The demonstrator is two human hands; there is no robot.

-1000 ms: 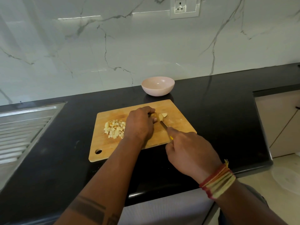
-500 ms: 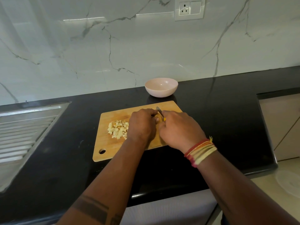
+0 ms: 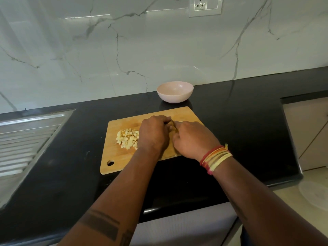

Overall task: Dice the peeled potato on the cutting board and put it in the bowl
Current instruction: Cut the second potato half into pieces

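Wooden and rectangular, the cutting board (image 3: 124,157) is laid square on the black counter (image 3: 239,130), the pale pink bowl (image 3: 175,91) kept empty just behind it, presumably for a short transfer. The left hand (image 3: 153,134) is curled over something hidden; the right hand (image 3: 192,139) is closed, its contents unseen. The pale, small-cubed diced potato (image 3: 127,138) is heaped left of the hands.
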